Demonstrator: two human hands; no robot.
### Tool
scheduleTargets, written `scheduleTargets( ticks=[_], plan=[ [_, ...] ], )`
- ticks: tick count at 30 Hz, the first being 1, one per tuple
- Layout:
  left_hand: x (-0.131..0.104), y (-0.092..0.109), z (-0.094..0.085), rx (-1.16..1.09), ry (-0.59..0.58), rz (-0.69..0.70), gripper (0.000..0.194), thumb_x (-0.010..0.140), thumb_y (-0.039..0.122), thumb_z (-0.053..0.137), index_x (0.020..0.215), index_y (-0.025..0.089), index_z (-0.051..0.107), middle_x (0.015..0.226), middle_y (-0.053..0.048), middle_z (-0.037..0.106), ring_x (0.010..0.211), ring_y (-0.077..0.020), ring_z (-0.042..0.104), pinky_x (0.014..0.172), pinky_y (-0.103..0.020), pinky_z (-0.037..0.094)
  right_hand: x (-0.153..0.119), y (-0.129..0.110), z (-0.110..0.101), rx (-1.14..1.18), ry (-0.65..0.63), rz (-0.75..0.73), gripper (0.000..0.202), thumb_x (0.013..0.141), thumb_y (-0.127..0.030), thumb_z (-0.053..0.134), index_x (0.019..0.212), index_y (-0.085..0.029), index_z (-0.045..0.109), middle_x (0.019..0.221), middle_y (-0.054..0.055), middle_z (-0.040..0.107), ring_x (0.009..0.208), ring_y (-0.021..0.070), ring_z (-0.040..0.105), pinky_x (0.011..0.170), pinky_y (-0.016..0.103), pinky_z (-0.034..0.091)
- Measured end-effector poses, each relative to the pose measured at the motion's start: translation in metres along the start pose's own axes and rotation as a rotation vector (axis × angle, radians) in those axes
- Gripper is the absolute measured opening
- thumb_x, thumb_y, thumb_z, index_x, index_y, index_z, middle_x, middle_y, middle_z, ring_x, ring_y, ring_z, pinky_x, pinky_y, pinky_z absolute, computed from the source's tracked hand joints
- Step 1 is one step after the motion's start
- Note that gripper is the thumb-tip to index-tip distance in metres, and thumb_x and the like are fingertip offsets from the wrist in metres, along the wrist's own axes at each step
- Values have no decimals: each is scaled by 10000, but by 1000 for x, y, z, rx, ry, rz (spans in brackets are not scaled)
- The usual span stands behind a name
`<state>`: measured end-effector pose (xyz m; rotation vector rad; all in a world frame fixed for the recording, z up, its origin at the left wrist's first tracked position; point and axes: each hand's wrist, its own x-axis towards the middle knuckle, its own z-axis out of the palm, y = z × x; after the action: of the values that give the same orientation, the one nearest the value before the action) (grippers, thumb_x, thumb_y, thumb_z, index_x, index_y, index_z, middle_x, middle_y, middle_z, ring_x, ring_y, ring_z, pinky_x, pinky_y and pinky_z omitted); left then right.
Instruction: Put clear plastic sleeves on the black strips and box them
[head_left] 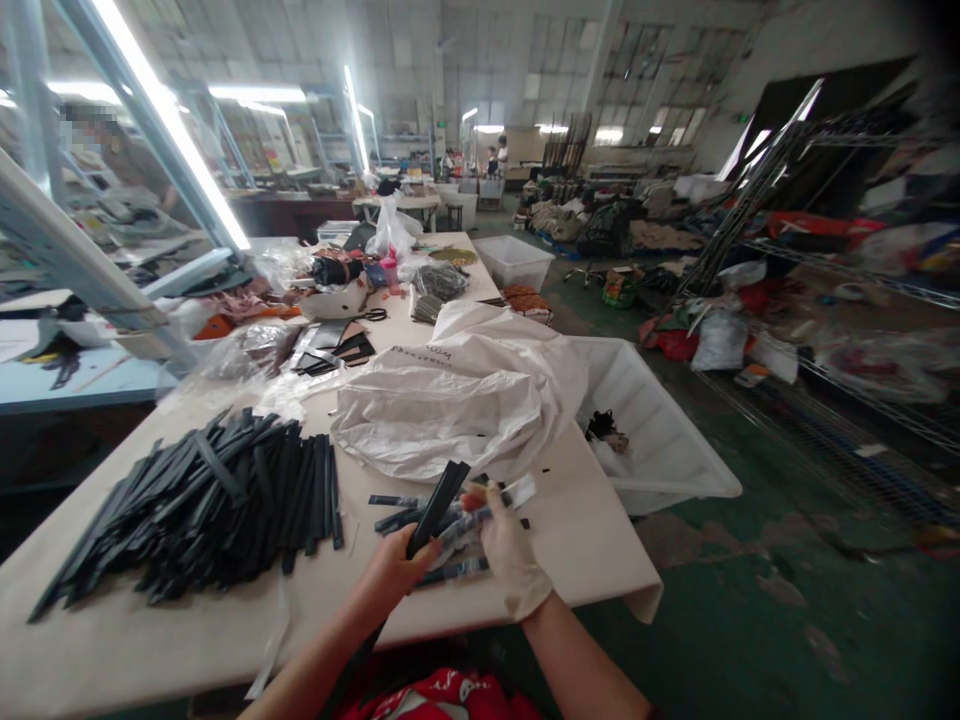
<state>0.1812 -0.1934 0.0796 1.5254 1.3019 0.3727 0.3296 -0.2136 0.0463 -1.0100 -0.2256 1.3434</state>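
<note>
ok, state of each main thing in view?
left hand: closed around black strips
right hand: gloved, grip unclear
strip pile: loosely heaped
white sack: crumpled
near white tub: open, things inside
scissors: lying down, blades unclear
table: cluttered
lights: on

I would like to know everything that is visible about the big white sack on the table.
The white sack is large, limp and wrinkled, apparently thin plastic or cloth. Dark handwriting, too small to read surely, marks its far part. It lies slumped on the table, right of the pile of black strips, its right part beside the white bin. Whether it touches the bin, I cannot tell.
</note>
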Motion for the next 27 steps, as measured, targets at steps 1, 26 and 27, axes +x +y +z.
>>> scheduleTargets(
  ticks=[1, 26, 27],
  plan=[
    [2, 0, 4, 3, 8, 18, 247, 716, 430, 495, 680, 191, 444, 428, 100, 372, 340, -58, 332, 340, -169, 257, 0, 10, 4, -23, -26, 8, 351, 648, -500, 660, 786, -179, 686, 784, 29, 684, 790, 164, 597, 728, 266, 464],
    [33, -41, -31, 302, -284, 134, 244, 810, 343, 410, 812, 166, 578, 595, 20, 592, 501, -106, 527, 458, -179, 366, -2, 57, 23, 275, -70, 165, 424, 701, -563, 580, 927, -210, 644, 870, 43, 678, 806, 178, 607, 685, 286, 468],
    [40, -40, -27, 407, -265, 168, 240, 819, 330, 408, 821, 173, 589, 658, 4, 630, 579, -124, 576, 510, -184, 392, 1, 63, 19, 253, -62, 220, 434, 688, -568, 591, 915, -202, 644, 843, 47, 679, 775, 182, 611, 662, 289, 467]
  ],
)
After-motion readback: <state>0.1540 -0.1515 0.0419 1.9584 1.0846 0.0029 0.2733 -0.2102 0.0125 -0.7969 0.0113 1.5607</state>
